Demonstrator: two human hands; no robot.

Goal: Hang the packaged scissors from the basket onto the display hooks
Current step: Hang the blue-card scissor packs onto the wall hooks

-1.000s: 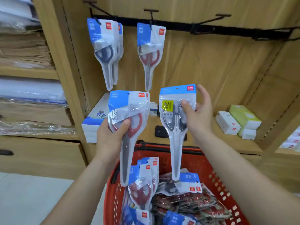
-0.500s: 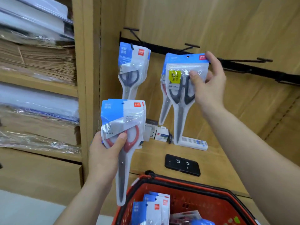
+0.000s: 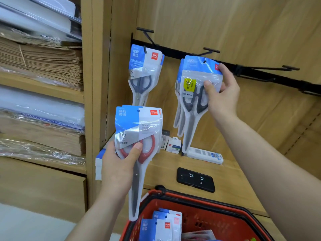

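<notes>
My right grip (image 3: 220, 94) is closed on the grey-handled pack (image 3: 196, 87), thumb across the clear front over the handles and fingers behind its upper right corner. The pack's hang hole sits just above and to the left of this grip, right at the second hook (image 3: 211, 50). I cannot tell whether the wire is through it yet. Another pack hangs close behind this one.

My left grip (image 3: 118, 164) holds the red-handled pack (image 3: 139, 129) upright, thumb pressed on the red loops and the blade tip pointing down past my wrist. The basket (image 3: 225, 206) is below that tip, with more packs (image 3: 161, 225) in it. Up and to the right of my left grip, the first hook carries hung packs (image 3: 145, 66).

These packs look light, but I'd expect the weight to sit low in the steel blades. The film is glossy and likely slippery, and the card header is thin and probably bends. I judge the best hold is over the handles, where the pack is stiffest. That leaves the header free to meet the hook, and my thumb clear of the hole.
</notes>
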